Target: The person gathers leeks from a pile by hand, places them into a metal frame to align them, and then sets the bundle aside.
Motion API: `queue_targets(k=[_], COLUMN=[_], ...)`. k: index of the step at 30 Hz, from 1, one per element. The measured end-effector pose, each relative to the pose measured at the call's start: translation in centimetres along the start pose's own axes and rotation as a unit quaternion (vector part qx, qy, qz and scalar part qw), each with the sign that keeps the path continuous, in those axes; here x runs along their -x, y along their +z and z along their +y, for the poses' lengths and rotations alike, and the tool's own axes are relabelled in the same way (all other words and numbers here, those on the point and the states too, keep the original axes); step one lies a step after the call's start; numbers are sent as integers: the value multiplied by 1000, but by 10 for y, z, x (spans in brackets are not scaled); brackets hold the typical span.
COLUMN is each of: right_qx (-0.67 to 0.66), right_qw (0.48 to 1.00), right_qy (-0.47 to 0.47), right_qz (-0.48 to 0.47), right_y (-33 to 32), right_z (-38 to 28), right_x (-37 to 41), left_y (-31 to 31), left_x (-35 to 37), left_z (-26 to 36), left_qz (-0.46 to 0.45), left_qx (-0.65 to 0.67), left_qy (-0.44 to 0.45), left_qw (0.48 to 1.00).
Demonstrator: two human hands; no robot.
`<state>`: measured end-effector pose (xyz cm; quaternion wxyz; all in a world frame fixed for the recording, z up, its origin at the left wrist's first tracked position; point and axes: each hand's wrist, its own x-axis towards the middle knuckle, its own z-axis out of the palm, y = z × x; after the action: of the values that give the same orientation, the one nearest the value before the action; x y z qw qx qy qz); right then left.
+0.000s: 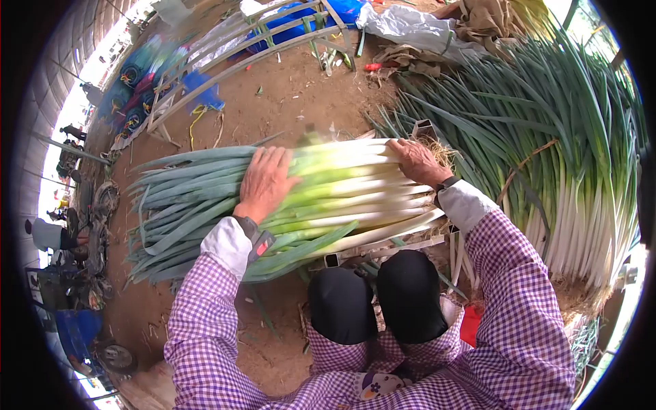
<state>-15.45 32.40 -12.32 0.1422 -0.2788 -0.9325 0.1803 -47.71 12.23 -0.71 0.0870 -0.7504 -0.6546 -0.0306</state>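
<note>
A wide bundle of long green onions [342, 198] lies across in front of my knees, green leaves to the left and white stalks to the right. My left hand [266, 181] rests flat on the leaves near the far edge, fingers stretched and thumb out to the side. At the root end, my right hand [420, 162] curls its fingers over the far white stalks; its thumb is hidden. Part of a metal frame [333, 260] shows beneath the bundle. The far edge between my hands is slightly blurred.
A tall heap of green onions [547, 150] stands close on my right, roots downward. Beyond the bundle is a slatted rack [253, 55] with blue sheeting [294, 27]. White and brown sacks [424, 31] lie at the back. Parked motorbikes [102, 205] line the left side.
</note>
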Motion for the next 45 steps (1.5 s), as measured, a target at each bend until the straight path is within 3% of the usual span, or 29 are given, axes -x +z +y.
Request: queue_targets(k=[9, 14, 17, 20, 23, 29, 31, 34, 37, 40, 45], right_qx=[-32, -27, -13, -33, -107, -127, -69, -63, -63, -88, -25], right_qw=[996, 996, 995, 987, 982, 969, 981, 975, 970, 968, 986], right_qy=[-24, -9, 38, 83, 115, 213, 161, 166, 110, 135, 66], right_qz=[-82, -84, -93, -131, -107, -3, 87, 134, 209, 194, 154], right_y=[-4, 1, 3, -2, -22, -3, 11, 13, 22, 20, 20], right_z=[7, 5, 10, 3, -20, -25, -22, -25, -23, -25, -20], right_x=[-12, -20, -18, -18, -12, -13, -15, -11, -6, -3, 0], left_y=[4, 22, 32, 23, 26, 32, 34, 37, 37, 36, 39], left_x=[8, -16, -12, -14, -15, -14, -12, -14, -13, -15, -12], left_z=[10, -14, -16, -13, -11, -10, -9, -7, -6, -6, -8], left_qz=[-10, -72, -41, -74, -69, -47, -43, -30, -35, -45, -31], left_qx=[28, 53, 49, 78, 70, 58, 61, 47, 53, 58, 57], left_qy=[-2, -40, -41, -65, -78, -63, -71, -73, -74, -75, -77], left_qw=[1000, 995, 997, 992, 992, 995, 995, 996, 995, 994, 995])
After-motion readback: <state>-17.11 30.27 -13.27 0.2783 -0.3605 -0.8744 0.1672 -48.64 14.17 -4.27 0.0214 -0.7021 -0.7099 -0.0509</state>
